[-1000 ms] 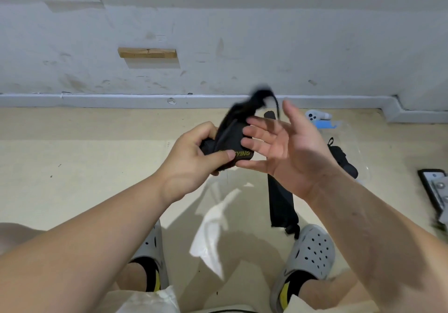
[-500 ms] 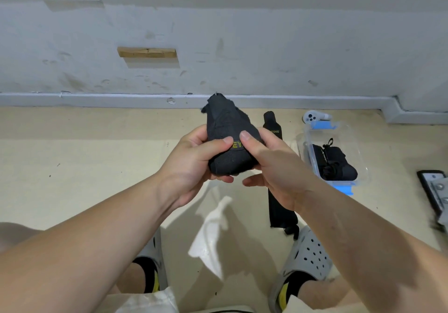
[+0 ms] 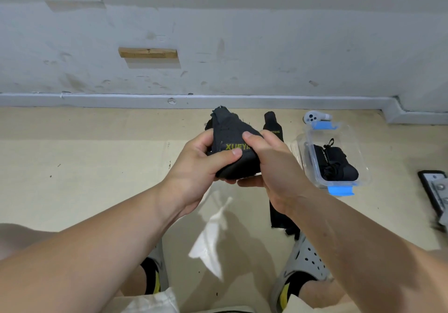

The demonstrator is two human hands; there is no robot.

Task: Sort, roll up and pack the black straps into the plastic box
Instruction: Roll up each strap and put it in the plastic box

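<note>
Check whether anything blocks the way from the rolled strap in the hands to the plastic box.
Nothing visible does. The left hand and right hand grip the rolled strap; the plastic box lies to its right, seemingly open, with packed straps lying toward its near end.

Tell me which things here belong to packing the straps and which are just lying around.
Job: rolled strap gripped by left hand and right hand; flat strap on floor; plastic box; black bundle inside it.
Lying about: white controller; white bag; wooden block on wall.
</note>
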